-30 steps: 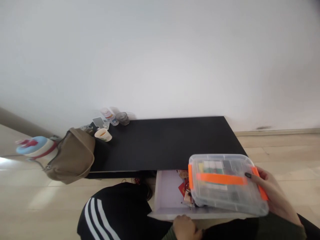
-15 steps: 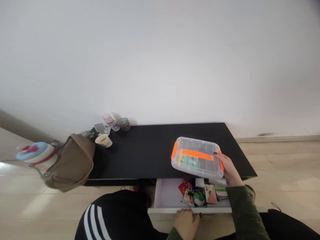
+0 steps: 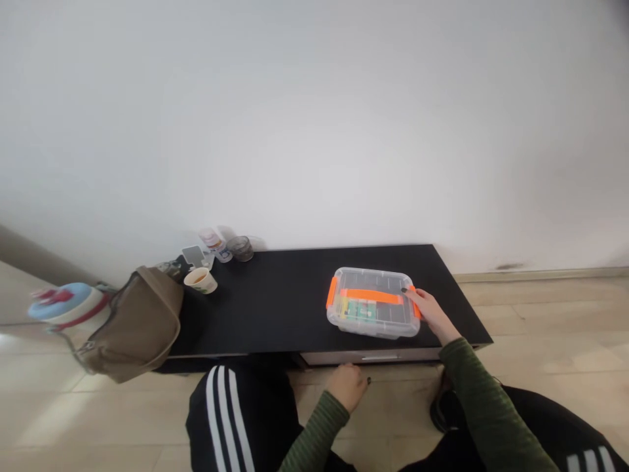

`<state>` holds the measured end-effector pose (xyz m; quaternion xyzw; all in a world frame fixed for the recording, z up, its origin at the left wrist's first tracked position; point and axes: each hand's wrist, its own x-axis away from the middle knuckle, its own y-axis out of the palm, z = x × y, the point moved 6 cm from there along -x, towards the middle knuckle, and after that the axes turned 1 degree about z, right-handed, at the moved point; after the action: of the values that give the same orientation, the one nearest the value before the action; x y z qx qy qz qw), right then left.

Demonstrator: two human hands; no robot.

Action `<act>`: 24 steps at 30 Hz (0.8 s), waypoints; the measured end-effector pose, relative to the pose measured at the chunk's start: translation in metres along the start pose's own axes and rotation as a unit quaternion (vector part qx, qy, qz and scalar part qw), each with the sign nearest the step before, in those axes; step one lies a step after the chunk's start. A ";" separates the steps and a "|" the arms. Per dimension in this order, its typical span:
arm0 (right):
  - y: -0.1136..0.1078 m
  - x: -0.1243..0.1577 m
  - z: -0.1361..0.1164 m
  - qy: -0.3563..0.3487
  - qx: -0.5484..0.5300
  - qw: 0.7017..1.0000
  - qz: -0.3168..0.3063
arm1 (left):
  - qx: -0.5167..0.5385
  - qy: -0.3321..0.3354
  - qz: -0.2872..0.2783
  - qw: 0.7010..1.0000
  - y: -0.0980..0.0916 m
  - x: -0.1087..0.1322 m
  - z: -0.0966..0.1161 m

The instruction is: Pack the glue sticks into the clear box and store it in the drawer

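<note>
My right hand (image 3: 426, 313) grips the right end of a clear plastic storage box (image 3: 393, 321), thumb on the lid and fingers at the orange latch. The box has an orange carry handle (image 3: 371, 296) and orange latches; green and yellow items show through its lid. It is over the right part of the black tabletop (image 3: 280, 301). My left hand (image 3: 348, 387) is curled closed just in front of the drawer (image 3: 334, 358), which is pushed in, with its handle (image 3: 381, 358) to the right of that hand. Nothing shows in the left hand.
On the table's left side are a paper cup (image 3: 201, 282) with brown drink, a dark glass (image 3: 240, 248), a white-and-pink bottle (image 3: 215, 245) and a small mirror-like stand (image 3: 195, 257). A brown bag (image 3: 132, 321) and a blue-lidded flask (image 3: 71, 308) sit at the left end.
The drawer, open before with assorted small items showing, is now shut. My left hand has come off its front edge. The box has shifted slightly left in view, still in my right hand.
</note>
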<state>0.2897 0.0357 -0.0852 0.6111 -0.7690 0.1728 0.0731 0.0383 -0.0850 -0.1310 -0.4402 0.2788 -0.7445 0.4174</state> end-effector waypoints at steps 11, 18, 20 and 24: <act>-0.004 -0.011 -0.035 -0.124 0.243 0.962 0.024 | 0.185 -0.024 0.222 0.957 -0.185 -0.051 -0.029; -0.001 -0.022 -0.034 -0.144 0.216 0.966 0.000 | 0.191 0.007 0.145 0.971 -0.179 -0.091 -0.022; 0.000 -0.027 -0.026 -0.137 0.167 0.976 -0.022 | 0.222 0.025 0.149 0.963 -0.179 -0.090 -0.029; 0.004 -0.038 -0.023 -0.142 0.081 0.986 -0.024 | 0.268 0.047 0.159 0.949 -0.181 -0.088 -0.041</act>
<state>0.2929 0.0796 -0.0772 0.6517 -0.7400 0.1444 -0.0823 -0.0433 0.0830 -0.0452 -0.2265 0.1546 -0.7354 0.6196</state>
